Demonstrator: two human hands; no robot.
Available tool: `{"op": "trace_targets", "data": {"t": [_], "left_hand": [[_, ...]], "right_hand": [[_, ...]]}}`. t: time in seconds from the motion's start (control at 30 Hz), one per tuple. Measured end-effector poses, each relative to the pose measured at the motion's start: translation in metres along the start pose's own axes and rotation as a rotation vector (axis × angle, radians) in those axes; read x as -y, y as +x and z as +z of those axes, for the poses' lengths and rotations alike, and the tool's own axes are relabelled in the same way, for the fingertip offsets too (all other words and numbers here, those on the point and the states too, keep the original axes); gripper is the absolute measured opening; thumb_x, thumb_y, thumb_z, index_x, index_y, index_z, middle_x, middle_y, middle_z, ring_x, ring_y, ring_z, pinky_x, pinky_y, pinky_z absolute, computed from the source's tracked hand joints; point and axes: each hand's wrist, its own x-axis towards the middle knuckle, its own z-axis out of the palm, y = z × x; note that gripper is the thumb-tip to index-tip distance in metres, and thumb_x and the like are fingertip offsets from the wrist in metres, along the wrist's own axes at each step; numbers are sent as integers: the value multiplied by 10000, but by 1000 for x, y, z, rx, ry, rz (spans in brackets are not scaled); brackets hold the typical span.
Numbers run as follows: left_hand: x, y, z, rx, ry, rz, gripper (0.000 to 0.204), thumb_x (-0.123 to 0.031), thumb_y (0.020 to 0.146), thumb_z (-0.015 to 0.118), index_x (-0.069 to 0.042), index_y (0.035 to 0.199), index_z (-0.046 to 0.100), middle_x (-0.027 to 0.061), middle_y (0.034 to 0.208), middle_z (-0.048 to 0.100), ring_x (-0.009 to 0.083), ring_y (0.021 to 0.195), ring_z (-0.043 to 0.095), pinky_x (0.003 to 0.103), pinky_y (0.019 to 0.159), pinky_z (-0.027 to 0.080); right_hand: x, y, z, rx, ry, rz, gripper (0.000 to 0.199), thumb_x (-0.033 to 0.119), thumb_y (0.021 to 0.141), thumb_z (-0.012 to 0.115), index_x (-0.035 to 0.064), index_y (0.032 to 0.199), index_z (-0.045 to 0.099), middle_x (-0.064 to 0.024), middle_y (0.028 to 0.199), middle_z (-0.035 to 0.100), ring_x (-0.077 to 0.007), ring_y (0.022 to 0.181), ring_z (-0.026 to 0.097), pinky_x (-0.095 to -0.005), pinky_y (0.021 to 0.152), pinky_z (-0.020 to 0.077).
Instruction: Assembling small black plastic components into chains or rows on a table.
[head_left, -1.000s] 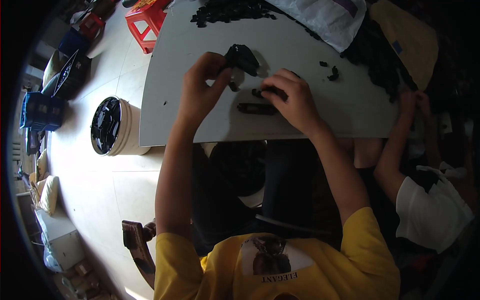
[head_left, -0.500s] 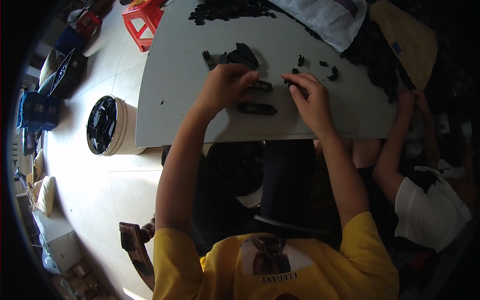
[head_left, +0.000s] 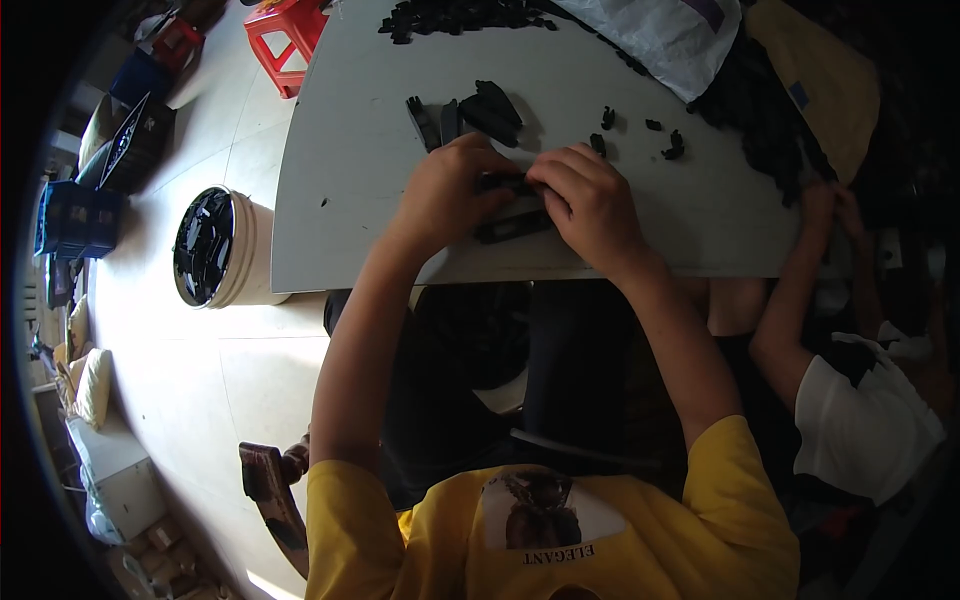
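Both hands meet over the near edge of the pale grey table (head_left: pixel 350 150): the left hand (head_left: pixel 447 192) and the right hand (head_left: pixel 590 200) are curled together around a small black plastic part (head_left: pixel 503 183), fingers closed on it from either side, so that most of the piece is hidden between them and its shape cannot be told. Just under the hands, touching the table close to its near edge, lies a flat black bar-shaped piece (head_left: pixel 510 227). Beyond the left hand, toward the middle of the table, a cluster of black curved and strip-shaped parts (head_left: pixel 470 110) lies loose, and to the right of it a few tiny black bits (head_left: pixel 650 135) are scattered well apart from one another. Along the far edge runs a heap of small black pieces (head_left: pixel 450 15), partly covered at the far right corner by a white plastic sack (head_left: pixel 670 35) and a tan cardboard sheet (head_left: pixel 820 80). At the right edge another person's hand (head_left: pixel 822 205) reaches onto the table beside a dark pile of parts (head_left: pixel 770 130). Off the table's left edge, on the light floor, stands a cream bucket filled with black parts (head_left: pixel 215 248); farther off are a red plastic stool (head_left: pixel 295 30) and blue crates (head_left: pixel 75 220)
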Motion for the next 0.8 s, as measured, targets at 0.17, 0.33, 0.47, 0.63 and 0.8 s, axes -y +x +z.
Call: {"op": "trace_targets", "data": {"t": [0.17, 0.33, 0.47, 0.63, 0.8], "left_hand": [[-1, -9, 1, -21, 41, 17, 233, -123, 694, 744, -107, 926, 723, 60, 903, 616, 282, 808, 628, 370, 713, 497], [-8, -14, 2, -13, 80, -31, 244, -147, 704, 743, -128, 946, 722, 40, 913, 625, 277, 817, 631, 376, 710, 496], [-9, -16, 3, -23, 45, -47, 243, -156, 709, 742, -136, 950, 723, 33, 911, 628, 274, 815, 631, 372, 701, 495], [-8, -19, 0, -24, 64, -11, 256, -228, 743, 738, -120, 974, 715, 37, 935, 632, 277, 822, 633, 375, 712, 498], [-21, -40, -2, -24, 62, 90, 572, -318, 721, 761, -45, 1192, 586, 109, 1080, 586, 307, 927, 604, 382, 813, 495]], "right_hand": [[0, 4, -8, 40, 70, -11, 105, -27, 760, 664, 13, 854, 639, -92, 825, 638, -260, 798, 624, -330, 704, 506], [1, 21, -14, 248, 126, 226, 58, -4, 765, 671, -2, 805, 629, -114, 785, 634, -259, 743, 629, -335, 677, 496], [6, 36, -16, 453, 95, 260, 93, 23, 767, 675, -20, 774, 593, -127, 765, 618, -275, 734, 619, -369, 671, 482], [3, 33, -5, 402, 8, 115, 93, 22, 766, 664, -23, 761, 582, -129, 752, 606, -306, 753, 607, -401, 685, 471], [1, 27, -15, 363, 27, 120, 78, 30, 771, 663, -19, 804, 611, -124, 782, 626, -291, 769, 619, -377, 696, 481]]}}
